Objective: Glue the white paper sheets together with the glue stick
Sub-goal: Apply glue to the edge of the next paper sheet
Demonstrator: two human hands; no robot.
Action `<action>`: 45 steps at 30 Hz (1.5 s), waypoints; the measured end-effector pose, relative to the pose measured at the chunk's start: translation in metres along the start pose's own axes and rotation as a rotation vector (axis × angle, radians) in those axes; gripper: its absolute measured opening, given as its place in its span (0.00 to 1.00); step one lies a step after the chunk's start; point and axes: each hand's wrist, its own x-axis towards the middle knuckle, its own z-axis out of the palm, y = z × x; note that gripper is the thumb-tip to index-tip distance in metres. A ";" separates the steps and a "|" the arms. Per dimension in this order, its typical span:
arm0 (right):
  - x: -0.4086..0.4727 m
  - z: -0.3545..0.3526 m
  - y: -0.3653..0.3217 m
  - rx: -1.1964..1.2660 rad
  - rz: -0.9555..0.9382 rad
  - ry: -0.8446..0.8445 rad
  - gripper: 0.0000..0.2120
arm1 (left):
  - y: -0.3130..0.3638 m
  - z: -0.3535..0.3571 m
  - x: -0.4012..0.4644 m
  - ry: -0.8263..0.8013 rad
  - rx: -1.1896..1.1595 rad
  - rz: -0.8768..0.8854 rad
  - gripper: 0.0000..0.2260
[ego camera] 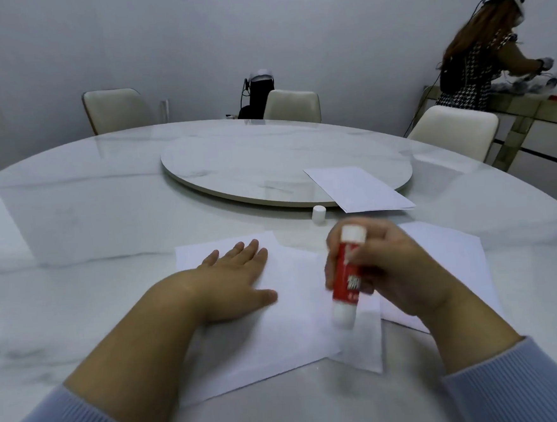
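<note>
Left hand: laid flat, palm down, fingers spread and extended, pressing on a white paper sheet that lies on the worktop. It grips nothing.

Right hand: closed around a red glue stick, fingers wrapped about the barrel. The stick stands nearly upright, tilted slightly, with one white end above the fingers and the other white end pointing down at the paper. That lower end sits at or just above the paper surface; contact cannot be confirmed, as this hand and the stick are blurred.

Paper under the hands: the sheet beneath the left hand extends rightward below the glue stick. A second white sheet lies beneath and beyond the right hand, and the two sheets appear to overlap near the stick's lower end. The exact order of layers there cannot be told.

Beyond the right hand, a third white sheet rests partly on the round turntable at the middle of the worktop, with its near edge overhanging the turntable rim. A small white cap stands upright on the worktop just beyond the glue stick, between the hands and the turntable, apart from all sheets.

Both forearms are bare, with light blue sleeves pushed back toward the elbows.

Far beyond the right hand, another person stands at a side counter.
</note>
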 end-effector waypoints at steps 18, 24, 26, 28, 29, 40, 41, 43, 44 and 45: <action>0.015 -0.006 0.016 -0.048 -0.206 0.619 0.03 | 0.018 0.000 0.009 0.161 -0.097 -0.033 0.26; 0.025 0.008 0.028 -0.378 -0.207 0.461 0.04 | 0.025 0.011 0.007 0.034 0.050 0.015 0.29; 0.026 0.010 0.028 -0.439 -0.203 0.421 0.04 | 0.027 0.009 0.000 -0.001 0.051 0.093 0.29; 0.027 0.011 0.028 -0.475 -0.172 0.413 0.04 | 0.028 0.010 -0.002 -0.004 0.050 0.099 0.30; 0.027 0.011 0.028 -0.490 -0.151 0.415 0.04 | 0.028 0.010 -0.002 -0.007 0.050 0.095 0.30; 0.007 0.013 0.010 -0.590 -0.044 0.315 0.03 | 0.029 0.009 -0.001 -0.013 0.031 0.089 0.31; 0.001 0.014 0.006 -0.589 -0.043 0.288 0.04 | 0.029 0.010 -0.001 -0.012 0.031 0.092 0.31; -0.011 0.016 0.001 -0.560 -0.027 0.212 0.05 | 0.028 0.010 -0.001 -0.008 0.029 0.095 0.31; -0.016 0.016 0.000 -0.543 -0.016 0.172 0.05 | 0.027 0.010 0.000 -0.006 0.027 0.096 0.31; -0.019 0.015 0.000 -0.503 -0.018 0.157 0.05 | 0.027 0.011 0.000 -0.004 0.022 0.096 0.31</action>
